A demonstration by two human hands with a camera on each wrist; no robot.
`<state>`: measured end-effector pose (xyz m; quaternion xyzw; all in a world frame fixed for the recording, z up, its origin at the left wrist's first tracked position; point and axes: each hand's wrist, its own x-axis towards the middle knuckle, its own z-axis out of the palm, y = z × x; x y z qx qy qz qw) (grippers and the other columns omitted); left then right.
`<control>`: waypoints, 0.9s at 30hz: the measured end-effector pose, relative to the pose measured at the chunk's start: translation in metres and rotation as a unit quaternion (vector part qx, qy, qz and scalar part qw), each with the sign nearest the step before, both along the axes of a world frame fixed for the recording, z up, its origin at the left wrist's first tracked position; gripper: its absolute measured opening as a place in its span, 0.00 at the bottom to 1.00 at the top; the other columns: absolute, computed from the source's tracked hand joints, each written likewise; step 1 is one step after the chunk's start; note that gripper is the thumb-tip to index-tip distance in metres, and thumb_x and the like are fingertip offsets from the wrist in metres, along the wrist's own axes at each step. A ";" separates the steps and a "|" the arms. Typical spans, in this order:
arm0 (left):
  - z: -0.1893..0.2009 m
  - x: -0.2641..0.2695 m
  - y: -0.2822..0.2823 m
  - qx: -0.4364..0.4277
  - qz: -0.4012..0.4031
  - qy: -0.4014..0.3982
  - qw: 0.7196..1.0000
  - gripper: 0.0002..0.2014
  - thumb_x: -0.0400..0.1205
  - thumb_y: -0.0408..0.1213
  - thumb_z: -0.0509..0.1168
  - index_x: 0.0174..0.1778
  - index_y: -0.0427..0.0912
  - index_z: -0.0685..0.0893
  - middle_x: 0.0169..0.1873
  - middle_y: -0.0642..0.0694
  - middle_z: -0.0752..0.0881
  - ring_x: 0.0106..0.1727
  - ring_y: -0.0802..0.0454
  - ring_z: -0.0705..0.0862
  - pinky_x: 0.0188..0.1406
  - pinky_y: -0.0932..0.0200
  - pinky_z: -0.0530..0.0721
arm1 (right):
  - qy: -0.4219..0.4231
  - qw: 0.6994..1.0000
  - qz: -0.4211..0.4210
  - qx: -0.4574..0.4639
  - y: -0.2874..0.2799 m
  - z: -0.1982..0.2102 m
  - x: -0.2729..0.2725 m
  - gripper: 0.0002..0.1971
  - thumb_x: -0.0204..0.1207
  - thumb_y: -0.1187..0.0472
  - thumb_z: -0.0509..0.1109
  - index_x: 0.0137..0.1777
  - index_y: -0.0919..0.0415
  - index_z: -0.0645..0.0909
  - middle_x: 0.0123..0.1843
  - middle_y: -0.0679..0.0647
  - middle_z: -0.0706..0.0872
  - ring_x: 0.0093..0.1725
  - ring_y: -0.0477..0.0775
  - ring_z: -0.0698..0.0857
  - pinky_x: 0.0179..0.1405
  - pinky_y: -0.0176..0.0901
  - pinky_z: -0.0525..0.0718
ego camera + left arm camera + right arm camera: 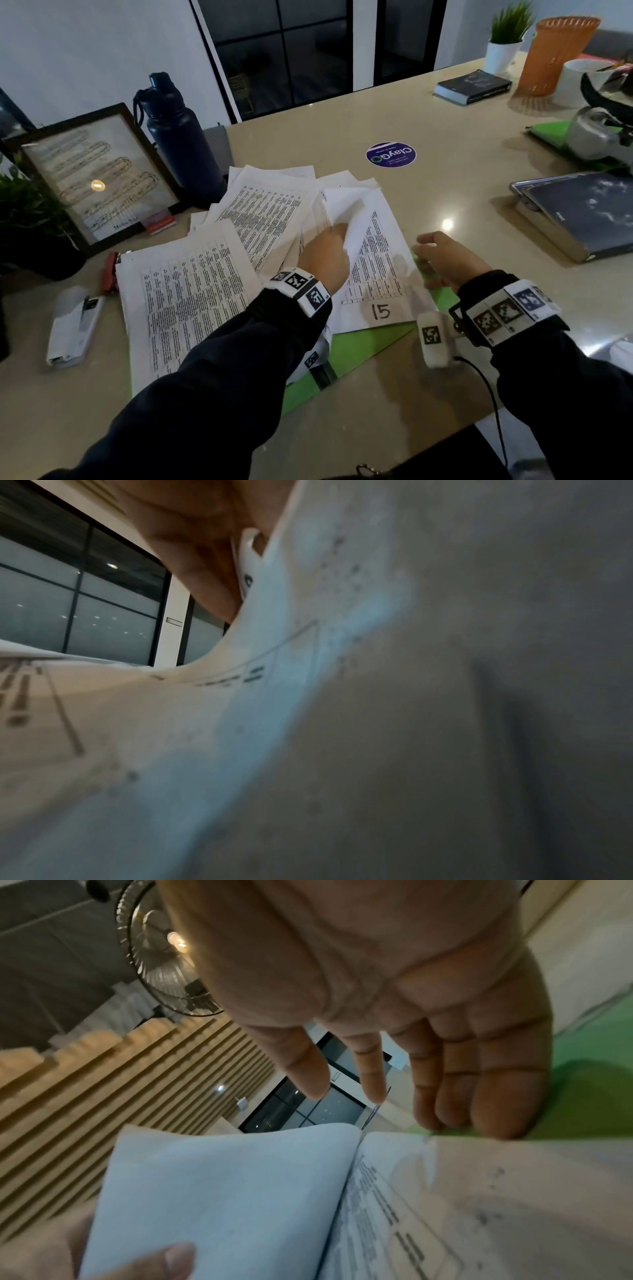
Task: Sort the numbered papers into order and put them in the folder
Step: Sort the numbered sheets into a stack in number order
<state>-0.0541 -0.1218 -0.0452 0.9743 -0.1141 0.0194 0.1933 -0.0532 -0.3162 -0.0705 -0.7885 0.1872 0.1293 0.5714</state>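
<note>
Sorting is looking early: left hand (323, 255) is pinching a lifted sheet (346, 209) over page 15 (380, 274) on the green folder (359, 346), right hand (445, 260) is lying relaxed, holding nothing, and loose papers (191, 291) are lying unfiled.

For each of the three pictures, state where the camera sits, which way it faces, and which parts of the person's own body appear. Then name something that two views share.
Head: worn on the head, looks forward and down at the table; both sleeves, left hand and right hand show.
Left wrist: under the left wrist, looks along the fingers holding the lifted sheet.
Right wrist: looks along the open palm toward the green folder.
Shared: the lifted sheet appears in all three; the green folder in the head and right wrist views.
</note>
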 end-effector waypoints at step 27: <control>-0.004 -0.008 -0.005 0.008 -0.132 0.077 0.988 0.29 0.78 0.53 0.66 0.72 0.42 0.74 0.68 0.40 0.76 0.68 0.45 0.76 0.65 0.55 0.73 | 0.044 0.996 0.046 0.056 0.006 0.008 -0.011 0.10 0.81 0.65 0.62 0.60 0.60 0.73 0.49 0.59 0.85 0.42 0.57 0.85 0.34 0.46 0.84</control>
